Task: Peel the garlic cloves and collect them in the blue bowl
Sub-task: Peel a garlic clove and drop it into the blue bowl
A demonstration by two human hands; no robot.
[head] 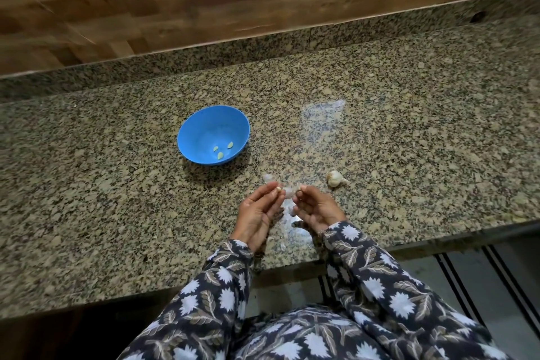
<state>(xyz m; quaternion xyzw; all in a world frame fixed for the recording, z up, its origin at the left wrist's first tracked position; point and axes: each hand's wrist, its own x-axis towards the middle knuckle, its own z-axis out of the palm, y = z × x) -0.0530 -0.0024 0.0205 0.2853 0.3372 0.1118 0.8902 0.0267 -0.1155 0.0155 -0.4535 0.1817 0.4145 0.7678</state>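
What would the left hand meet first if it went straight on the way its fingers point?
Probably only bare countertop: the left hand, pinching a clove, points away and slightly right, passing right of the blue bowl and left of the garlic bulb. Depth is unclear.

Three cloves point(220, 155) are contained in the bowl point(210, 126) on the counter point(409, 126). A garlic bulb point(335, 178) is placed to its right.
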